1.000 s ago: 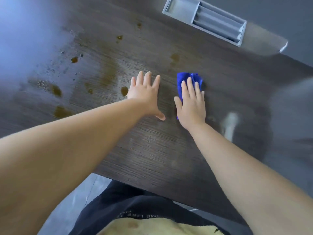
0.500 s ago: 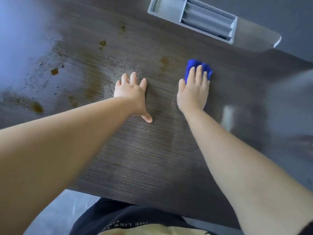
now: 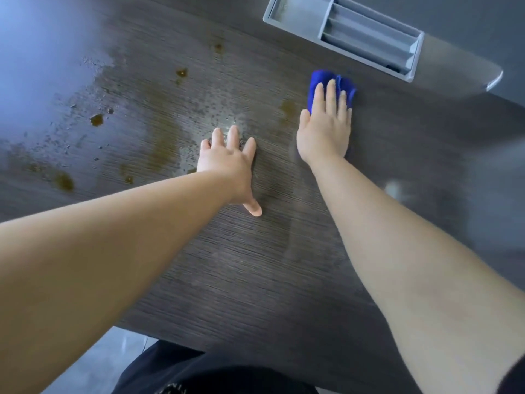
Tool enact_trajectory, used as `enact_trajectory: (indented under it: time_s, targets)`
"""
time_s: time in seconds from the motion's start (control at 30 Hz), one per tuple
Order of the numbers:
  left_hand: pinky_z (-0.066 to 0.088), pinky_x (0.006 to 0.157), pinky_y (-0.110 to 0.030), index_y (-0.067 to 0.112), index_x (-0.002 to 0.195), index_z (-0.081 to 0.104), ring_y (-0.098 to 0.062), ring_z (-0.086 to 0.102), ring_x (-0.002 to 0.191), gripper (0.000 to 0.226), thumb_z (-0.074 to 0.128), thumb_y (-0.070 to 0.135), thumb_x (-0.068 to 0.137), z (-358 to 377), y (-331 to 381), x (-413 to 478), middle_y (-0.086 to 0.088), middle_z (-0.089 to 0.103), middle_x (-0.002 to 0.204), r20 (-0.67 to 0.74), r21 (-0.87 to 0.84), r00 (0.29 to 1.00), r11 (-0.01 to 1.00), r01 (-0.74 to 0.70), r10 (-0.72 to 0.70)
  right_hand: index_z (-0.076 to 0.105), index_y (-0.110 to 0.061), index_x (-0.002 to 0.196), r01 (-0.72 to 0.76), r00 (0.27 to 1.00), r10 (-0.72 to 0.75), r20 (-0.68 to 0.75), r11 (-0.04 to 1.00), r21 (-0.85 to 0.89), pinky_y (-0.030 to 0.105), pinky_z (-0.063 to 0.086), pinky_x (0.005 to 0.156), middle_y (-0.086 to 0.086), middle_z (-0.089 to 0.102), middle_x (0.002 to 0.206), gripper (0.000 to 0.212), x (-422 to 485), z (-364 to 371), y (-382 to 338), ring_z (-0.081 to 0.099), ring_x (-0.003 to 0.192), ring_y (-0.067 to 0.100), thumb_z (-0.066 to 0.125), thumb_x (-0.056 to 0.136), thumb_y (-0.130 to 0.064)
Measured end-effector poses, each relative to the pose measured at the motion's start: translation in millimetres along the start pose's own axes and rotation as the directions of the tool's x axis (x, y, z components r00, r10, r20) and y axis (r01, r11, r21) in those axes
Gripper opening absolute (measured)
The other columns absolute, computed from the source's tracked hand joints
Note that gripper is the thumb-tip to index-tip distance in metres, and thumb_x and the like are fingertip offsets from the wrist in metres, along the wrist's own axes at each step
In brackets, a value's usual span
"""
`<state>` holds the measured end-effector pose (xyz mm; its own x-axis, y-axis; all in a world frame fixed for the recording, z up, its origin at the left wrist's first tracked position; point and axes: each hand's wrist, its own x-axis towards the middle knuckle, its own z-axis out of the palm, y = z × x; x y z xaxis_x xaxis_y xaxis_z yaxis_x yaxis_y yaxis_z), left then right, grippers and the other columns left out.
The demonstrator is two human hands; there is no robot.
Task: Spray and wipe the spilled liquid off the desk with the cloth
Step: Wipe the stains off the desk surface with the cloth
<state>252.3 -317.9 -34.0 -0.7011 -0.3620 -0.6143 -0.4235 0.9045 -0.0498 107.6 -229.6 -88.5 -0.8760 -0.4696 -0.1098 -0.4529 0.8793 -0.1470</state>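
Observation:
A blue cloth (image 3: 321,79) lies on the dark wood-grain desk (image 3: 227,265), mostly covered by my right hand (image 3: 326,129), which presses it flat with straight fingers. My left hand (image 3: 227,163) rests flat on the desk to the left, fingers spread, thumb pointing toward me. Brown spilled liquid (image 3: 164,143) streaks the desk left of my left hand, with separate brown drops (image 3: 96,120) and fine spray droplets around it. A small brown smear (image 3: 287,108) sits just left of the cloth.
A grey recessed cable tray (image 3: 343,35) is set into the desk at the far right. The near desk edge (image 3: 199,344) runs across the bottom, with my dark clothing below it. A pale blurred object (image 3: 395,190) stands right of my right forearm.
My right hand has pushed the cloth away from me, toward the grey tray. My left hand has stayed flat on the desk. The view has shifted slightly.

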Motion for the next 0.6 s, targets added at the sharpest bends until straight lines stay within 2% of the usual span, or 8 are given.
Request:
enact_trajectory:
  time_s: [0.07,0.13,0.2,0.27,0.37,0.47,0.53,0.6]
  targets:
    - [0.017,0.114,-0.046,0.024,0.148,0.006,-0.035,0.003,0.142,0.133,0.075,0.074,0.046,0,0,0,-0.011,0.001,0.156,-0.003,-0.001,1.000,1.000,0.000,0.000,0.020,-0.012,0.149,0.296,0.955,-0.295,0.034,0.955,-0.016,0.044,0.014,0.115,0.008,0.014,0.158,0.054,-33,2,1,0.013,0.144,0.030,0.031,0.099,-0.027]
    - [0.017,0.115,-0.046,0.023,0.148,0.004,-0.036,0.002,0.142,0.133,0.074,0.075,0.047,1,-1,0,-0.011,0.000,0.156,-0.006,0.003,1.000,1.000,-0.002,0.002,0.030,-0.010,0.146,0.562,0.822,-0.560,0.107,0.827,0.007,0.045,0.019,0.113,0.009,0.025,0.155,0.053,-61,-2,31,0.022,0.141,0.031,0.032,0.095,-0.025]
    - [0.017,0.115,-0.046,0.023,0.149,0.004,-0.037,0.002,0.142,0.133,0.074,0.075,0.048,0,-2,-1,-0.012,0.000,0.156,-0.007,0.012,1.000,1.000,-0.010,0.010,0.038,-0.009,0.142,0.671,0.732,-0.664,0.152,0.742,0.013,0.047,0.021,0.111,0.009,0.032,0.151,0.054,-65,-9,75,0.028,0.138,0.031,0.034,0.091,-0.025]
    - [0.018,0.115,-0.047,0.023,0.148,0.005,-0.038,0.003,0.142,0.132,0.073,0.075,0.048,0,-1,-1,-0.013,0.001,0.155,-0.004,0.017,1.000,1.000,-0.023,0.023,0.036,-0.009,0.143,0.609,0.785,-0.603,0.143,0.793,-0.003,0.051,0.020,0.112,0.010,0.030,0.152,0.055,-47,-17,106,0.027,0.139,0.032,0.032,0.091,-0.027]
    - [0.019,0.115,-0.046,0.023,0.147,0.008,-0.037,0.004,0.141,0.129,0.074,0.074,0.049,-1,-1,0,-0.013,0.002,0.155,0.001,0.012,1.000,1.000,-0.021,0.021,0.023,-0.011,0.148,0.247,0.968,-0.246,0.052,0.969,-0.018,0.046,0.009,0.116,0.008,0.015,0.157,0.053,1,-19,88,0.013,0.144,0.029,0.029,0.098,-0.024]
    - [0.021,0.115,-0.046,0.022,0.147,0.008,-0.036,0.004,0.141,0.129,0.075,0.073,0.049,-2,0,-1,-0.013,0.002,0.154,0.012,0.010,1.000,1.000,-0.014,0.014,0.013,-0.014,0.151,-0.120,0.993,0.120,-0.014,0.992,0.028,0.044,0.004,0.117,0.004,0.004,0.159,0.055,36,-14,26,0.005,0.145,0.027,0.030,0.100,-0.030]
    - [0.022,0.114,-0.045,0.022,0.146,0.009,-0.036,0.004,0.141,0.128,0.075,0.072,0.049,-3,1,-1,-0.012,0.002,0.154,0.012,0.004,1.000,1.000,-0.007,0.007,0.012,-0.015,0.151,-0.069,0.998,0.070,-0.011,0.997,0.024,0.045,0.005,0.116,0.005,0.004,0.159,0.057,31,-6,-8,0.005,0.145,0.028,0.029,0.100,-0.033]
    - [0.021,0.114,-0.046,0.021,0.146,0.010,-0.037,0.004,0.141,0.128,0.076,0.071,0.048,-3,2,-1,-0.012,0.002,0.155,0.011,-0.008,1.000,1.000,-0.006,0.007,0.015,-0.014,0.150,0.212,0.977,-0.211,0.022,0.977,-0.001,0.047,0.008,0.115,0.006,0.009,0.159,0.056,1,3,-18,0.009,0.145,0.029,0.030,0.099,-0.031]
